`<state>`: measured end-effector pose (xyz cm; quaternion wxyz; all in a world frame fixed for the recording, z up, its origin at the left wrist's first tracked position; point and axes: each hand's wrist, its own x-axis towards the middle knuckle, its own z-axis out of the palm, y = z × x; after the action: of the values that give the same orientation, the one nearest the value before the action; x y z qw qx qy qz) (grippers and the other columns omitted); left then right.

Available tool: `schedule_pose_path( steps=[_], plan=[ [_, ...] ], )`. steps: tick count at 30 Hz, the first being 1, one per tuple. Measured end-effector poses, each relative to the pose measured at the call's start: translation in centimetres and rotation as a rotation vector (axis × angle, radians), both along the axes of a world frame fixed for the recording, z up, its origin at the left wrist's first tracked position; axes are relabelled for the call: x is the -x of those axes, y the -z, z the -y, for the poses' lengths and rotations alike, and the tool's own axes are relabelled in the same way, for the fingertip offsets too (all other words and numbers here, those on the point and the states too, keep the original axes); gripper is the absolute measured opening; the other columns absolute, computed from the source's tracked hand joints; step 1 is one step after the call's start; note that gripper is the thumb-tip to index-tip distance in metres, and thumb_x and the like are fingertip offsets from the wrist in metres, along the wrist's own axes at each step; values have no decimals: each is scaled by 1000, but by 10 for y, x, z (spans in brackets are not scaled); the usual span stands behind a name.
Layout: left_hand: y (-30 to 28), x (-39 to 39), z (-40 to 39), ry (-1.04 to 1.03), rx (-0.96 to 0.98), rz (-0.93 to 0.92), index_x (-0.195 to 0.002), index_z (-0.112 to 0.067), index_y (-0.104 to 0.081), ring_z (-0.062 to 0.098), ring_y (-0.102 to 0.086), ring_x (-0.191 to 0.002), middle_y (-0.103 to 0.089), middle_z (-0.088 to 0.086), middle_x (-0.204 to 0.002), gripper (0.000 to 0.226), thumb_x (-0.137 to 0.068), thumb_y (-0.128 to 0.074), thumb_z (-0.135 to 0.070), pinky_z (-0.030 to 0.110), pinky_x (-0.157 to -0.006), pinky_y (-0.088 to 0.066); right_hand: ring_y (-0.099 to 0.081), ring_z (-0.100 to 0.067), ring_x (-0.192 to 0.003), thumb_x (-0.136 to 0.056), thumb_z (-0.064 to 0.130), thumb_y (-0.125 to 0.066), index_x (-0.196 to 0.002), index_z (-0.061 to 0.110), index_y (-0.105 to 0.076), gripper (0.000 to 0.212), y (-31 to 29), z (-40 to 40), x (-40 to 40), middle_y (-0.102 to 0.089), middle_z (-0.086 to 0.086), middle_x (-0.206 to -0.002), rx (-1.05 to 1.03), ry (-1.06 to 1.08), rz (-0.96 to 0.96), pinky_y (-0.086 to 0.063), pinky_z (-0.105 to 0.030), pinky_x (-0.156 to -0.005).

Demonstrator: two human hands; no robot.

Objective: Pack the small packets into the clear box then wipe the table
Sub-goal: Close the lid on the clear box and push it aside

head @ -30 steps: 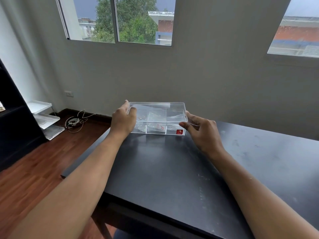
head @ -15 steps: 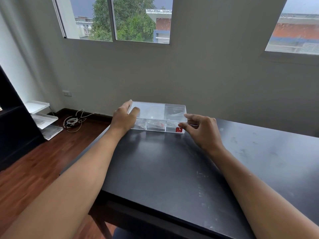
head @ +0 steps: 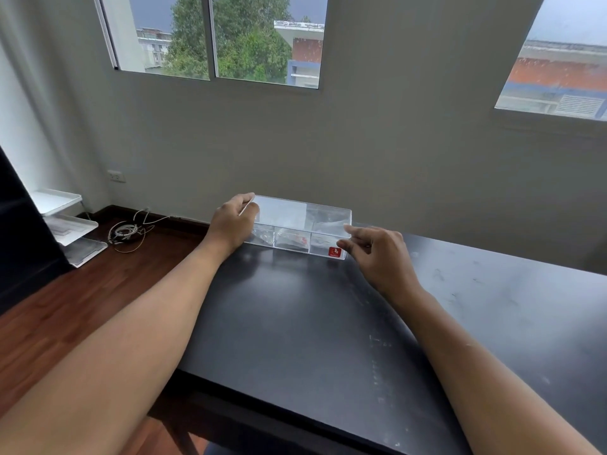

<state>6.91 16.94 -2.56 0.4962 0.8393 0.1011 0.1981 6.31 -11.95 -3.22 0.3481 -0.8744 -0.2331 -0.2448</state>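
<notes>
A clear box with a lid and a red sticker on its front stands at the far corner of the black table. Small packets show faintly through its front compartments. My left hand grips the box's left end, fingers curled over the lid edge. My right hand hovers just off the box's right front corner, fingers spread and apart from the plastic.
The table's left edge drops to a wooden floor. White stacked trays and a coil of cable lie on the floor by the wall. A dark shelf stands at far left. Smudges mark the tabletop.
The box was set down flat toward the far edge. My right hand has let go of its right end and drawn slightly back; my left hand stays on the left end.
</notes>
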Motion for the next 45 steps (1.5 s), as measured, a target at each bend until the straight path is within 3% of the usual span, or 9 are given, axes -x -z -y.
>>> schedule_pose_path(
  steps=[5, 10, 19, 29, 35, 40, 45],
  plan=[
    [2, -4, -2, 4, -20, 18, -143, -16, -56, 12, -52, -133, -58, -1, -146, 46, -99, -49, -28, 19, -104, -33, -73, -24, -84, -89, 24, -82, -121, 8, -76, 36, 1, 0, -3, -74, -5, -103, 7, -7, 13, -61, -45, -83],
    [5, -5, -4, -18, -23, 70, -137, -15, -62, 10, -59, -123, -66, 1, -135, 42, -97, -55, -26, 18, -101, -37, -72, -23, -83, -86, 22, -85, -118, 8, -78, 37, 0, 0, -2, -74, -5, -105, 50, 2, 80, -62, -44, -81],
    [9, -12, -10, -2, -22, 65, -137, -17, -62, 4, -56, -118, -65, -2, -138, 43, -97, -54, -28, 19, -104, -37, -74, -22, -92, -86, 21, -85, -112, 6, -80, 31, -4, -3, -6, -77, -5, -114, 87, 2, 117, -60, -34, -85],
    [9, -4, -6, 38, -78, 18, -147, -18, -52, 15, -45, -142, -51, -1, -153, 49, -101, -40, -30, 21, -112, -28, -76, -26, -90, -86, 16, -84, -108, 4, -80, 26, -11, -7, -1, -80, -7, -105, 82, 46, 42, -59, -35, -84],
    [8, 15, 8, -124, -133, 46, -142, -13, -54, 31, -55, -131, -60, 12, -142, 45, -103, -41, -31, 34, -105, -40, -75, -22, -77, -86, 18, -83, -110, 5, -80, 27, -11, -10, 8, -80, -6, -109, 56, 60, 16, -59, -33, -82],
    [11, 37, 22, -186, -115, 73, -143, -8, -49, 37, -55, -128, -57, 20, -142, 46, -102, -43, -30, 40, -103, -42, -75, -28, -92, -86, 19, -83, -111, 5, -80, 28, -15, -18, 14, -80, -9, -110, 47, 78, -38, -55, -31, -85],
    [10, 60, 32, -156, -146, 11, -152, -10, -35, 38, -46, -137, -43, 20, -153, 55, -103, -45, -32, 44, -109, -38, -72, -27, -112, -92, 18, -77, -122, 5, -75, 32, -22, -20, 28, -74, -10, -129, 67, 46, -107, -52, -33, -100]
  ],
)
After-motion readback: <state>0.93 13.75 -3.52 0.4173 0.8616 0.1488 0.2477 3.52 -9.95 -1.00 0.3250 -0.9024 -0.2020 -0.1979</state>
